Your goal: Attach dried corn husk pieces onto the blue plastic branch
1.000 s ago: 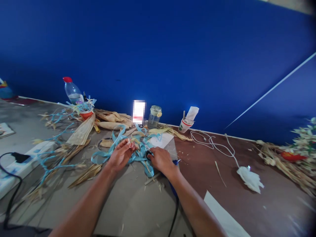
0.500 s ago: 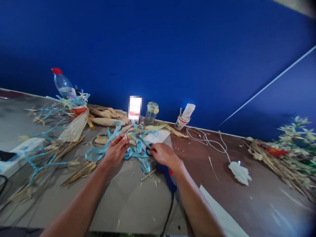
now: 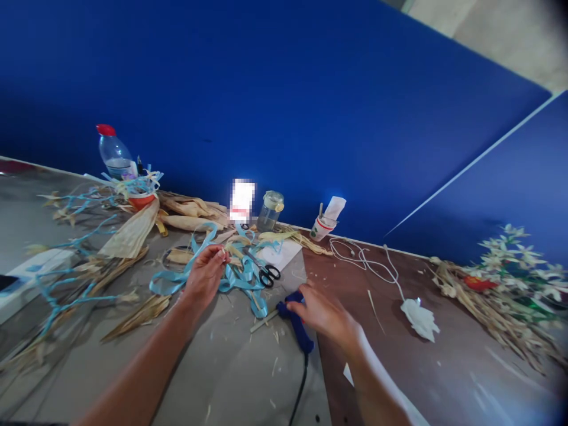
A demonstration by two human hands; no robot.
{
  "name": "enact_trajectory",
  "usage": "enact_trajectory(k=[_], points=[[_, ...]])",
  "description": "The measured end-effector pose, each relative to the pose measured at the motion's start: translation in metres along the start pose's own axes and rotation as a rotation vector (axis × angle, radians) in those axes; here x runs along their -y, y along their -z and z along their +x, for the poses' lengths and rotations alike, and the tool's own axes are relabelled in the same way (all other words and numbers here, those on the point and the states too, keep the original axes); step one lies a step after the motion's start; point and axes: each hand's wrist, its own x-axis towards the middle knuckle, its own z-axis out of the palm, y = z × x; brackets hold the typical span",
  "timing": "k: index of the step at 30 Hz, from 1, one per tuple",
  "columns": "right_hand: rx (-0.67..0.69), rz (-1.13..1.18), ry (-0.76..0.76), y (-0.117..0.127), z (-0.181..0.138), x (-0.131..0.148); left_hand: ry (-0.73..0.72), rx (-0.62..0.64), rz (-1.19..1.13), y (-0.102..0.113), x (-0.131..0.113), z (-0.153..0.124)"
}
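Observation:
My left hand (image 3: 207,271) is closed in a pinch above the light blue ribbon (image 3: 242,275), with a small pale piece between thumb and fingertips, too small to name. My right hand (image 3: 322,309) is at the upper end of a blue glue gun (image 3: 298,328), its thumb and fingers apart around the body. The gun lies on the table, a glue stick (image 3: 264,320) sticking out to the left and a dark cord trailing toward me. Scissors (image 3: 269,275) with black handles rest beside the ribbon, between my hands.
Dry corn husks (image 3: 195,210) and blue-wrapped stems (image 3: 66,305) cover the left side. A jar (image 3: 270,212), a paper cup (image 3: 323,228) and a bottle (image 3: 114,155) stand along the blue partition. White cable (image 3: 368,260), crumpled tissue (image 3: 419,319) and white flowers (image 3: 510,266) are to the right.
My right hand has let go of the scissors and moved down and right to the glue gun. The scissors now lie on the table. My left hand keeps its pinch near the ribbon.

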Motion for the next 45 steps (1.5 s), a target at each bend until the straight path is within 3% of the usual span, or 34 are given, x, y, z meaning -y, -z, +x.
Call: enact_trajectory(k=[4, 7, 14, 19, 22, 24, 27, 30, 33, 36, 41, 45], points=[[-0.073, 0.008, -0.162, -0.032, -0.014, -0.007, 0.025, 0.024, -0.073, 0.001, 0.0, 0.001], [-0.109, 0.007, -0.223, -0.04, -0.018, -0.007, 0.048, 0.071, -0.113, 0.003, 0.001, 0.001], [-0.035, 0.017, -0.225, -0.045, -0.021, 0.0, 0.132, 0.238, -0.139, 0.001, -0.003, -0.003], [-0.132, 0.099, -0.18, -0.056, -0.014, -0.01, 0.184, 0.274, -0.177, 0.0, -0.005, -0.006], [-0.319, 0.358, -0.089, -0.055, -0.01, -0.022, 0.195, 0.281, -0.193, 0.002, -0.005, -0.005], [-0.386, 0.68, 0.022, -0.049, -0.011, -0.026, 0.2, 0.285, -0.204, 0.004, -0.004, -0.003], [-0.275, 1.277, 0.225, -0.035, -0.013, -0.019, 0.203, 0.289, -0.224, 0.008, -0.001, -0.001], [-0.17, 1.569, 0.437, -0.023, -0.013, 0.0, 0.222, 0.297, -0.228, 0.01, 0.0, -0.001], [-0.095, 1.571, 0.553, -0.017, -0.008, 0.021, 0.236, 0.304, -0.216, 0.008, -0.003, -0.002], [-0.083, 1.43, 0.612, -0.014, -0.002, 0.035, 0.243, 0.276, -0.212, 0.006, -0.005, -0.003], [-0.04, 1.239, 0.634, -0.017, 0.006, 0.04, 0.249, 0.157, -0.195, 0.008, -0.004, -0.001], [-0.096, 1.073, 0.648, -0.023, 0.01, 0.04, 0.264, 0.105, -0.171, 0.011, -0.003, 0.001]])
